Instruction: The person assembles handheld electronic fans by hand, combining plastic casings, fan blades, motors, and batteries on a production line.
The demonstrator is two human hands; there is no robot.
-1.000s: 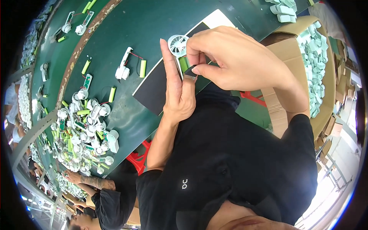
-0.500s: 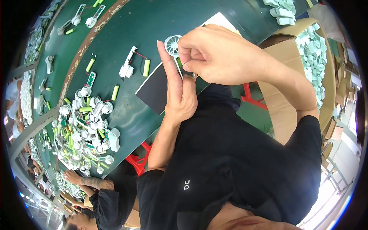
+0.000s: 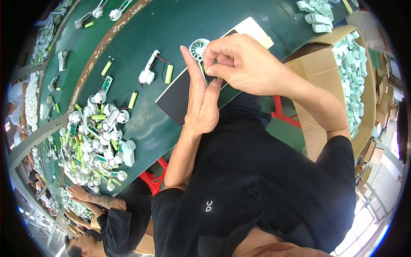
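A pale green handheld fan housing (image 3: pixel 198 48) with a round, spoked head stands out beyond my fingers. My left hand (image 3: pixel 200 105) holds its body between the outstretched fingers and the raised thumb. Close against the housing, my right hand (image 3: pixel 244 64) has its thumb and forefinger pinched together; what they grip is too small to make out. A bit of yellow-green shows inside the body, mostly hidden by the fingers. Beneath my hands lies a flat black board (image 3: pixel 173 99). To the left, a white fan motor unit (image 3: pixel 147 76) is wired to a yellow-green battery cell (image 3: pixel 169 74).
A heap of motor units with batteries (image 3: pixel 96 141) covers the green table's left part. At right stands a cardboard box (image 3: pixel 314 70) full of pale green shells (image 3: pixel 353 85); more shells (image 3: pixel 319 17) lie at the far edge. A co-worker's arm (image 3: pixel 100 200) reaches in at lower left.
The view has shifted slightly, moving the table things a little to the right. My right thumb and forefinger have moved slightly along the housing, still pinched. My left hand keeps its hold.
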